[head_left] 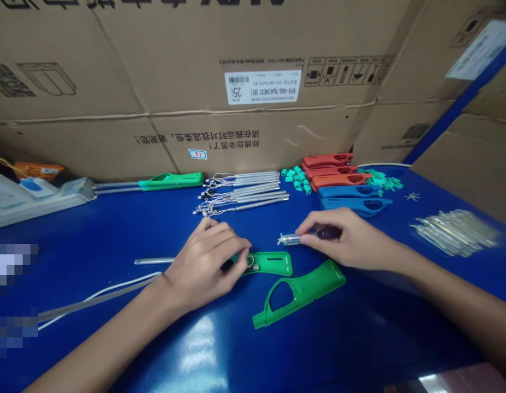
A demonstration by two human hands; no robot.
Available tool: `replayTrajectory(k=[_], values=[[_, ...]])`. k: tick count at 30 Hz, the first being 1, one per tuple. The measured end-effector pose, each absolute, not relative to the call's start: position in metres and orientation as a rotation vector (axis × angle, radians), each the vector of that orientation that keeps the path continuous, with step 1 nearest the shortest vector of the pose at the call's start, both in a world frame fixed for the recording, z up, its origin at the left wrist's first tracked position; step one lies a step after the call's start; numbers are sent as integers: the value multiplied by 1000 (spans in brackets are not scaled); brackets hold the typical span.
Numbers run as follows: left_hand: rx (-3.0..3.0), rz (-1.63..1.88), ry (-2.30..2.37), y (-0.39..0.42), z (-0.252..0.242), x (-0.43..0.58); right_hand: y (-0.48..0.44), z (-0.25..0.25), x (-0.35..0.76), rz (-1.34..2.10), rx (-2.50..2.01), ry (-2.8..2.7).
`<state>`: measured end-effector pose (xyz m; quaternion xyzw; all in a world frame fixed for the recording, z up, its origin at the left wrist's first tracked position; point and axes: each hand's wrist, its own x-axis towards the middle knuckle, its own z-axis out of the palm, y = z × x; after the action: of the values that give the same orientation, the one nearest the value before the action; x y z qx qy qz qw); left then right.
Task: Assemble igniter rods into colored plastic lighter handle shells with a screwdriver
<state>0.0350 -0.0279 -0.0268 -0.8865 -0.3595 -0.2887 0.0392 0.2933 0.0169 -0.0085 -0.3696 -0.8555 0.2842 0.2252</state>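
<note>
My left hand [209, 262] bends over a green lighter casing half [277, 263] on the blue tabletop [384, 333], fingertips close together; from here I can't tell whether that grip holds anything. My right hand [355, 240] pinches a clear tube [291, 239] near it. A second green half [305, 292] lies just beside.

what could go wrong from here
The small parts at the left hand's fingertips might shift out of place in the green shell half. The clear tube could slip from the right hand. The other green half lies loose close by, so a hand might knock it.
</note>
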Motion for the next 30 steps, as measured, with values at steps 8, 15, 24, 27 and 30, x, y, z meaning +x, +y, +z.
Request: replayTrajectory(k=[8,15,24,27,30], values=[[-2815,-945,-1033,-30,-28,32,-19,15,371,56,-1600,-2008],[-2853,-893,-975,-30,-28,32,-44,-29,447,-129,-2072,-1744],[-2828,-855,-992,-24,-31,25,-45,-35,441,-227,-2086,-1839],[-2846,-873,-983,-23,-30,24,-37,-37,447,-307,-2157,-1842],[-2896,-799,-1075,-21,-26,16,-28,-38,450,-376,-2193,-1796]])
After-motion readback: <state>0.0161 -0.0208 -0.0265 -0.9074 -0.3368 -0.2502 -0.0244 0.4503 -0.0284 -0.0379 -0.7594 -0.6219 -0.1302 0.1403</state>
